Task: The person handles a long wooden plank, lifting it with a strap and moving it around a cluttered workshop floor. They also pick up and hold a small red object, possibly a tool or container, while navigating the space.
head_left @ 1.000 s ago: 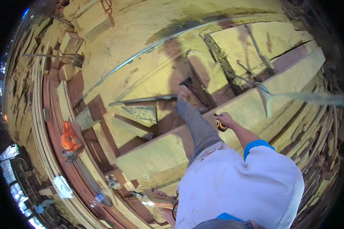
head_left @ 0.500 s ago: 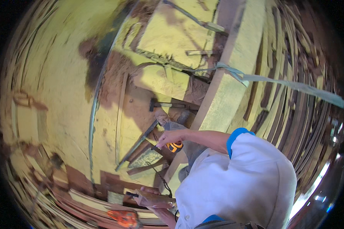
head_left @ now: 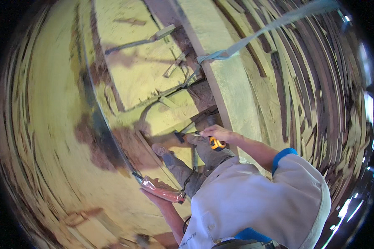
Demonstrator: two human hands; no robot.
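My left hand (head_left: 157, 191), at the lower middle, is closed around a long reddish object in shiny clear wrapping (head_left: 164, 191). A dark, narrow tip sticks out of its far end, and its exact kind is unclear. My right hand (head_left: 221, 133) is closed, with a yellow-and-black tape measure (head_left: 217, 143) hanging just under the fingers. A small dark, thin piece shows at its fingertips, too small to name. Beyond the right fingertips, by my foot, lies a hammer (head_left: 179, 136), partly hidden.
Long stacked boards (head_left: 286, 83) fill the right side, beside a thick pale beam (head_left: 214, 45). A blue-grey strap (head_left: 274, 27) crosses above them. Further off lie a long-handled tool with a block-shaped head (head_left: 164, 32) and a short wood strip (head_left: 175, 64). Sawdust (head_left: 131, 143) covers parts of the floor.
The view has turned, so the floor and boards appear rotated. My left hand has come forward with the reddish object. The right hand still carries the tape measure, further right in view.
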